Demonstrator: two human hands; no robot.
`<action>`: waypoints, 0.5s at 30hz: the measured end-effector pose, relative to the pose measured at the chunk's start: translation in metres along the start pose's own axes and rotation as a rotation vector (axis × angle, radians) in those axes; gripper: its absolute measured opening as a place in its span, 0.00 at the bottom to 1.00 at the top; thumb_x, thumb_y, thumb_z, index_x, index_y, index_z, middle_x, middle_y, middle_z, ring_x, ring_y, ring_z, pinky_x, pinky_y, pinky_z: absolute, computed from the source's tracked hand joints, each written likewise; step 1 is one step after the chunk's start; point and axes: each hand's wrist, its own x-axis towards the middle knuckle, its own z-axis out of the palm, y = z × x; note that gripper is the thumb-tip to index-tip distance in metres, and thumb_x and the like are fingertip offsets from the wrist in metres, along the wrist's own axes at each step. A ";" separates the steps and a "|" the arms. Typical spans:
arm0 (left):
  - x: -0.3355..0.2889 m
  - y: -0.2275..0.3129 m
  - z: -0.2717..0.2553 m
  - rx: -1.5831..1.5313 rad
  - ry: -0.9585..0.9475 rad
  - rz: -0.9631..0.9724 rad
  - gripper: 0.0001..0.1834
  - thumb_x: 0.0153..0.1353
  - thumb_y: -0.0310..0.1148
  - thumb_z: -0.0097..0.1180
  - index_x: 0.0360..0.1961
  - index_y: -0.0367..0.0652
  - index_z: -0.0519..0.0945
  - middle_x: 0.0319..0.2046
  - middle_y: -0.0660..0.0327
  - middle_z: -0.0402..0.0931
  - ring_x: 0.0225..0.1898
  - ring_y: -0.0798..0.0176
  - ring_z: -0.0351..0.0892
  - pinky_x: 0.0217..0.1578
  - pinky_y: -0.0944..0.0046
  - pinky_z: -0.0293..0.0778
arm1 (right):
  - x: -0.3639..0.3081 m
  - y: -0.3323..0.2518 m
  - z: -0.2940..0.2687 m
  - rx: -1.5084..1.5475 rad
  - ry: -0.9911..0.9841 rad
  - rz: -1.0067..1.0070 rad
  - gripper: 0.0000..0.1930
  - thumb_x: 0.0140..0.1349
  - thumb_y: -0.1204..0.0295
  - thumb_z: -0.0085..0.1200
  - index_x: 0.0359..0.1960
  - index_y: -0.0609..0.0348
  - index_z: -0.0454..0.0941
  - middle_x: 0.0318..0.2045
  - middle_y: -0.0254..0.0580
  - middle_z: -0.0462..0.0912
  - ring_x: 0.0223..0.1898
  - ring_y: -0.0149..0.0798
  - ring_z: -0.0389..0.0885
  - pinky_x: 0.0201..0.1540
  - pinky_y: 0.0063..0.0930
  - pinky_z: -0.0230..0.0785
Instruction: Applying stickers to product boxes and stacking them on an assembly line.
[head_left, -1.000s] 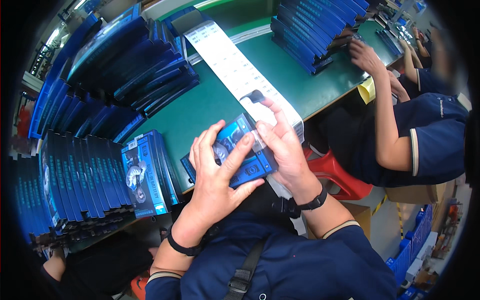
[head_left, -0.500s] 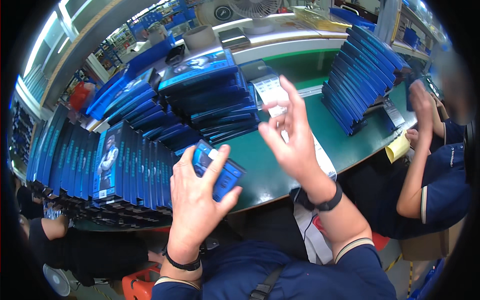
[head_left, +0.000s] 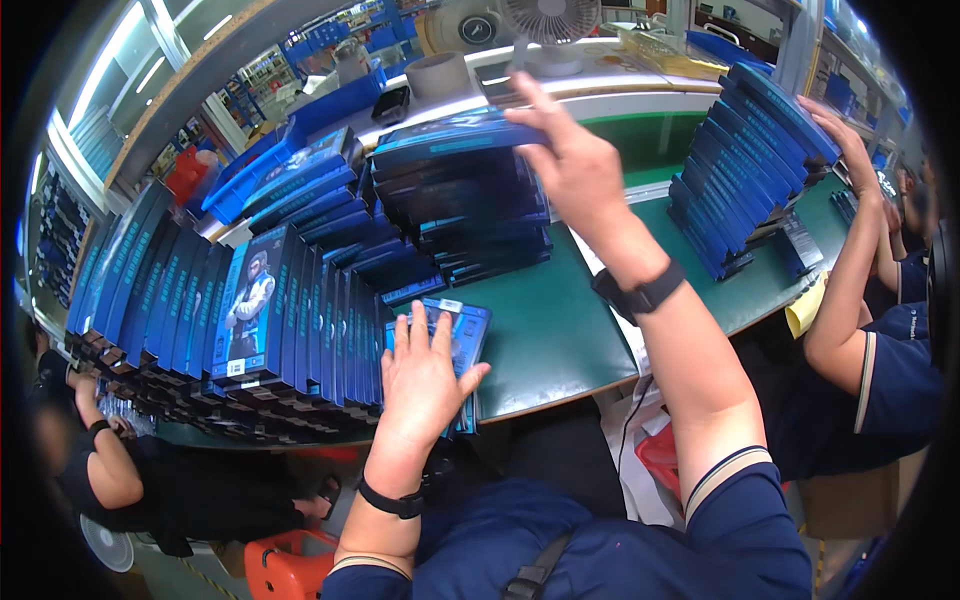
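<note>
My left hand (head_left: 425,370) lies with spread fingers on top of a flat blue box (head_left: 468,338) near the table's front edge, beside a long row of boxes. My right hand (head_left: 580,170) is raised at the right end of the middle stack (head_left: 470,195) of blue boxes. Its fingers are apart and partly blurred, by the corner of the blurred top box (head_left: 440,140). Whether they touch that box is hard to see. Below my right forearm a white paper strip (head_left: 632,335) shows on the green table (head_left: 540,350).
Upright blue boxes (head_left: 250,310) fill the left side, with another stack (head_left: 305,190) behind. A tall leaning stack (head_left: 745,170) stands at right, a co-worker's hand (head_left: 845,140) against it. A fan (head_left: 552,20) and a grey round container (head_left: 437,75) are at the back.
My left hand has gone from gripping the tilted blue box to lying flat on it, lower down. My right hand has moved up and forward to the middle stack. The co-worker's hand has risen.
</note>
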 end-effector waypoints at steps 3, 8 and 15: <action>0.002 -0.011 0.008 -0.019 0.159 0.039 0.45 0.49 0.46 0.73 0.65 0.35 0.70 0.66 0.35 0.63 0.66 0.35 0.65 0.62 0.46 0.68 | -0.036 -0.017 -0.037 0.043 0.025 0.022 0.37 0.55 0.86 0.59 0.69 0.53 0.65 0.52 0.38 0.85 0.48 0.40 0.87 0.42 0.28 0.78; 0.002 0.005 -0.012 -0.241 0.418 0.129 0.36 0.57 0.31 0.67 0.67 0.42 0.70 0.67 0.46 0.65 0.64 0.42 0.68 0.61 0.50 0.68 | -0.157 -0.019 -0.097 0.048 -0.128 0.240 0.39 0.56 0.88 0.59 0.71 0.60 0.61 0.49 0.47 0.86 0.47 0.41 0.86 0.45 0.25 0.77; -0.002 0.073 0.032 -0.454 0.009 0.509 0.43 0.52 0.38 0.72 0.69 0.46 0.67 0.69 0.41 0.59 0.69 0.38 0.61 0.67 0.44 0.59 | -0.221 -0.038 -0.136 0.033 -0.487 0.756 0.42 0.53 0.78 0.68 0.71 0.46 0.63 0.69 0.53 0.66 0.28 0.28 0.80 0.34 0.22 0.74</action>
